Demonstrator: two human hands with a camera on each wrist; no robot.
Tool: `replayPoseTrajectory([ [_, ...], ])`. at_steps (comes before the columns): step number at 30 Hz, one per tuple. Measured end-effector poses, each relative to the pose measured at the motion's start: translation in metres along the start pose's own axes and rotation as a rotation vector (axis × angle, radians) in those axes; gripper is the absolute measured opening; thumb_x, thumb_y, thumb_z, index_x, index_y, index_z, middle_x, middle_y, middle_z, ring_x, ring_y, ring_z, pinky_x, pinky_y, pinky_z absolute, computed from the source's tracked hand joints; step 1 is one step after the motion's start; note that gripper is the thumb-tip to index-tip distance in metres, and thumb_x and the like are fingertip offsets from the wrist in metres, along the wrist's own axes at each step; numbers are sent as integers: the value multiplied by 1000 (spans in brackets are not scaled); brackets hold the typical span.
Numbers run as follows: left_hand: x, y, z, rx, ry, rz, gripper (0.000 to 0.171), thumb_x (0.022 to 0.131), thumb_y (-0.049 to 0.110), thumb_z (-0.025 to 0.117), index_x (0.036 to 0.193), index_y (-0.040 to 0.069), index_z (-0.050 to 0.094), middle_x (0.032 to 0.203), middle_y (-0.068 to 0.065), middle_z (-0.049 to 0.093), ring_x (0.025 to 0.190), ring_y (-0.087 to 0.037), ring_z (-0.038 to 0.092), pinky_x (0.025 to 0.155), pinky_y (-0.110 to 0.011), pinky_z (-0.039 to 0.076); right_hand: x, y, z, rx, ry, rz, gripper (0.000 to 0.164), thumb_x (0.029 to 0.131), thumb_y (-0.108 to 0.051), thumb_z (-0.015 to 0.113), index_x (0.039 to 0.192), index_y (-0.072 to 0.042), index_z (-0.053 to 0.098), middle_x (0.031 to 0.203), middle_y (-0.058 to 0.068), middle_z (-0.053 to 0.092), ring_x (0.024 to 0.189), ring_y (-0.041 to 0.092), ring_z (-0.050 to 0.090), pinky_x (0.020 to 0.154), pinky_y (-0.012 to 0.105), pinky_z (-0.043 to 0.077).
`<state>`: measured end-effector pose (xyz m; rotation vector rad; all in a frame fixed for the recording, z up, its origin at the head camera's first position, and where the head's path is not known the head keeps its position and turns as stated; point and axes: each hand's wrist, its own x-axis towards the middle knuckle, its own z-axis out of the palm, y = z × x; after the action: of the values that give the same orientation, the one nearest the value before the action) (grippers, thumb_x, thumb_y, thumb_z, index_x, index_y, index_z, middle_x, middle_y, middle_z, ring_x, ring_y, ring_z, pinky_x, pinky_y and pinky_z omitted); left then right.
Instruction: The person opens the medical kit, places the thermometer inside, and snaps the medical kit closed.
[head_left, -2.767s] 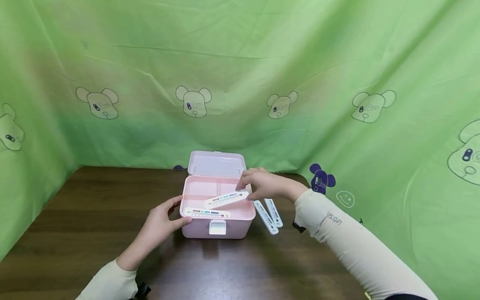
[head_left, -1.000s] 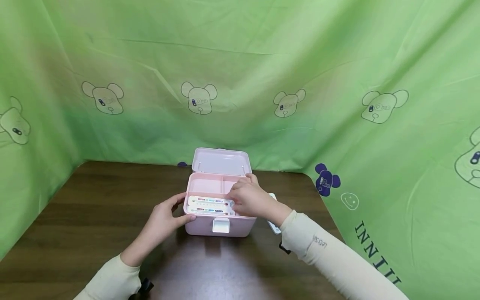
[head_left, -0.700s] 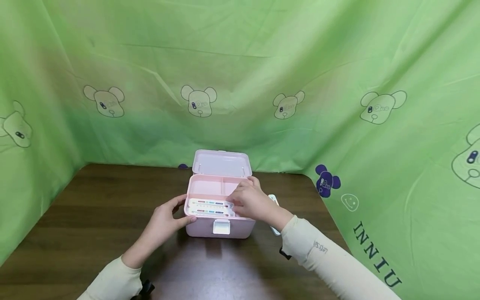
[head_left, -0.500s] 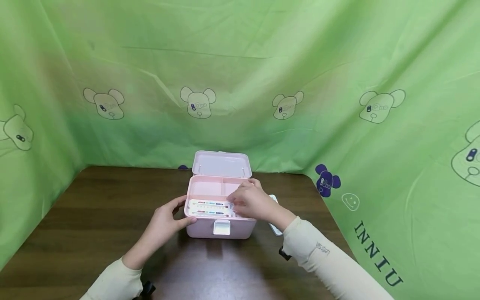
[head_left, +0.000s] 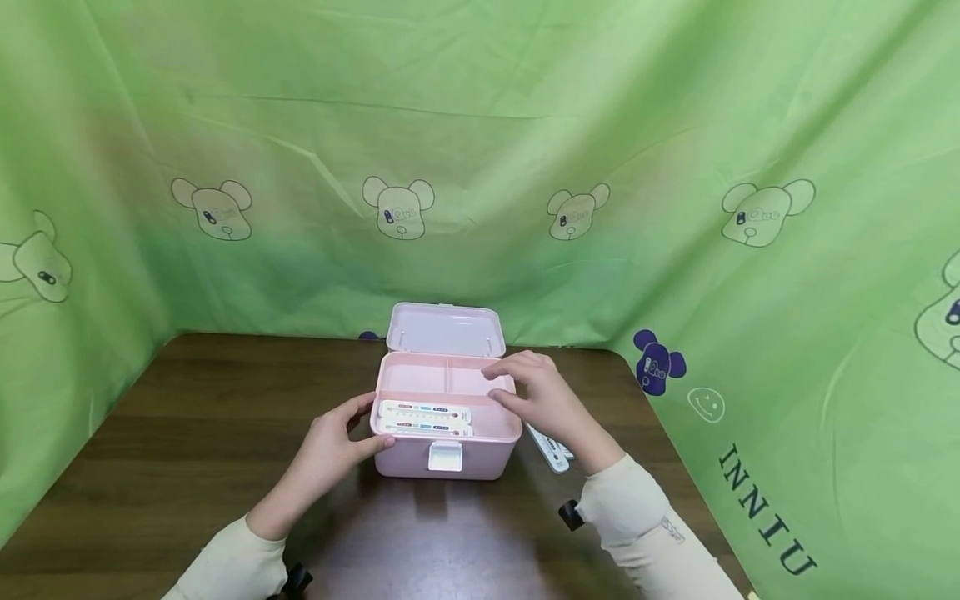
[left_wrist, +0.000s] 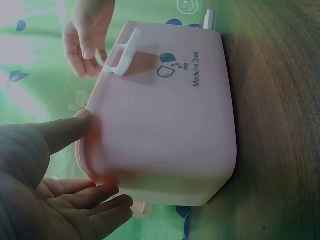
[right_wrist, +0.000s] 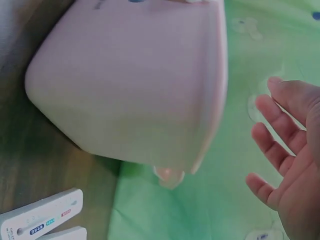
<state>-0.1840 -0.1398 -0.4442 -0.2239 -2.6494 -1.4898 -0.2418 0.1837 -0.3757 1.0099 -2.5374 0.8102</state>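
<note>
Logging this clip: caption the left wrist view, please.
Left hand holds a pink medicine box; empty right hand hovers beyond.

The thermometers [head_left: 424, 412] inside the box [head_left: 480, 461] bear print too small to read, and the right hand [head_left: 553, 402] hides part of the loose thermometers [head_left: 550, 452]. The right wrist view cuts those off at the lower left and the blurred box at the top; the left wrist view crops the left hand [head_left: 324, 451] at its left edge.
</note>
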Motion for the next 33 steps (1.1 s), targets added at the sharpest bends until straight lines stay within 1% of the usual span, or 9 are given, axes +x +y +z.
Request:
replayPoseTrajectory([
  [4,1,-1,-1,-1,-3,-2,75,82,29,89,144,3,56,137,-14,65,130,-32,60,110,-48,49,-9,5,-6,10,88,21,26,87,-8,81,113,-12,77,113,2,75,114,25,63,106,51,40],
  [7,0,-2,-1,-5,-2,-3,74,82,28,89,144,3,57,137,-14,66,130,-31,60,110,-48,49,-18,11,-8,12,150,37,28,84,-7,83,112,-11,77,112,2,75,113,25,63,105,50,41],
  [15,1,-1,-1,-1,0,-2,74,81,27,89,144,4,57,136,-14,66,129,-31,61,110,-48,49,-43,29,-15,12,276,115,31,83,-5,83,113,-8,77,112,4,75,111,23,62,99,40,43],
  [21,0,0,-1,-2,-4,-10,74,82,27,89,144,4,57,137,-14,66,130,-32,60,110,-49,49,-62,39,-18,-31,349,174,35,81,-1,84,114,-8,76,111,5,75,109,23,62,97,36,43],
  [26,-1,0,-1,-7,0,17,72,82,25,89,143,3,58,135,-14,67,128,-31,61,110,-49,49,-78,47,-17,-59,394,222,36,78,2,85,112,-6,76,110,7,75,107,22,61,97,31,43],
  [29,-1,0,-2,-6,1,26,72,82,25,89,143,3,58,134,-15,67,128,-31,62,110,-48,49,-87,52,-14,-62,415,251,36,78,2,85,112,-6,76,110,8,75,105,20,60,96,28,42],
  [33,-1,0,-1,1,3,18,72,82,25,89,143,3,58,135,-15,66,128,-31,62,109,-47,50,-99,59,-11,-37,434,304,35,80,2,84,112,-6,76,111,9,74,105,15,58,94,22,42],
])
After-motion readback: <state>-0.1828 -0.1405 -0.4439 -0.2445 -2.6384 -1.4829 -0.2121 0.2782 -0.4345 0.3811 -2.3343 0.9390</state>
